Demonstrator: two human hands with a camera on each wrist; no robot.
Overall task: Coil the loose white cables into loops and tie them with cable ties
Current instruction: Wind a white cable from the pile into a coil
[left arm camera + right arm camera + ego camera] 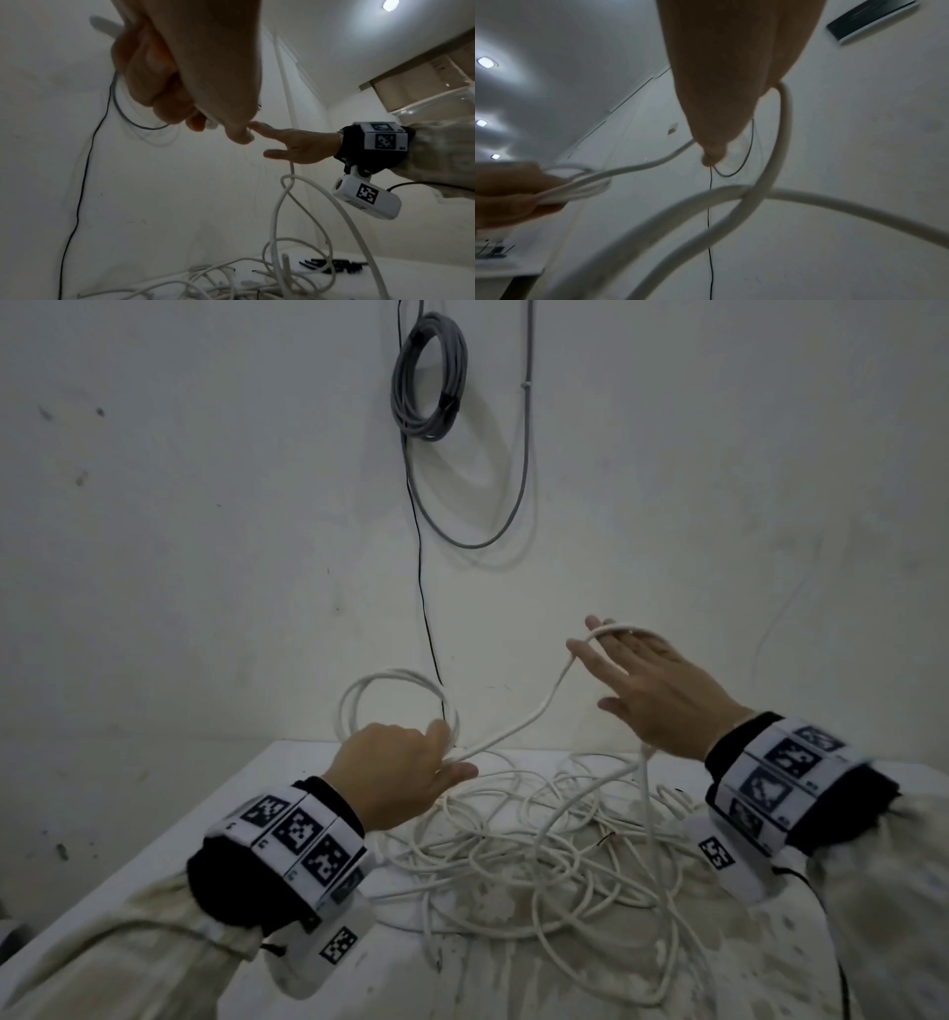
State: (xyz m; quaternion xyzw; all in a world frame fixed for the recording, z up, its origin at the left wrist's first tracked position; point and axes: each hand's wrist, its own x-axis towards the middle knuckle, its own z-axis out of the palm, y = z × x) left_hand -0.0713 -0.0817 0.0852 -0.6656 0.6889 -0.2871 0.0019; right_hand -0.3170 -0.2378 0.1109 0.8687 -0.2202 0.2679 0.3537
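My left hand [452, 755] grips a small coil of white cable [395, 701] held upright above the table's far edge. From that grip one strand [534, 711] rises to my right hand [606, 649]. That hand is raised with straight, spread fingers, and the strand lies draped over them. From there the cable drops to a loose tangle of white cable [539, 845] on the table. The left wrist view shows my curled left fingers [164, 91] and the flat right hand [290, 144]. Several black cable ties [334, 266] lie on the table beyond the tangle.
A stained white table [493, 988] stands against a white wall. On the wall hang a tied grey cable coil [429, 377], a slack grey cable loop [513, 505] and a thin black wire [426, 608] running down behind the table.
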